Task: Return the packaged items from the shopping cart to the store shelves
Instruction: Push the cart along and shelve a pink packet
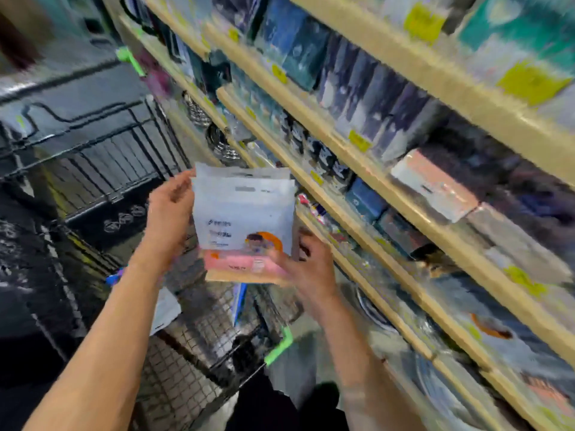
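Blurred wooden store shelves (pixel 357 169) packed with goods run diagonally across the right of the frame; a wire shopping cart (pixel 199 331) sits at lower centre. At centre, a stack of white packages (pixel 244 213) with pink lower edges is gripped by the left hand (pixel 169 209) and right hand (pixel 306 262).

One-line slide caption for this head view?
Both hands, left and right, hold white packets above the cart, beside the shelves.
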